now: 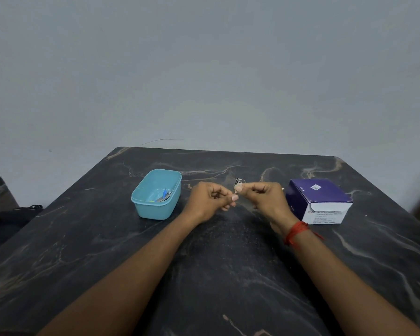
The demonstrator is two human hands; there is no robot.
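A small silver metal tool that looks like a nail clipper [238, 183] is held up in the air at the centre of the frame, above a dark marble-patterned desk [228, 267]. It is pinched between the thumb and curled fingers [258, 190] of the right hand [262, 197], with its metal end pointing upward. This grip probably leaves the working end free and within sight.

The left hand [209, 200] is raised to the same height, and its curled fingertips are brought right against the right thumb, just below the tool. Whether the tool's lower end is gripped by the left hand, or a nail is simply offered to it, cannot be told. Both forearms are stretched forward from the bottom of the frame.

A pale blue plastic tub without a lid [155, 194] is set on the desk left of centre, close to the left hand. A few small implements are seen inside it, so it likely serves as the tool's store. A purple and white cardboard box [318, 201] is placed right of centre. A red thread [297, 232] is tied round the right wrist.
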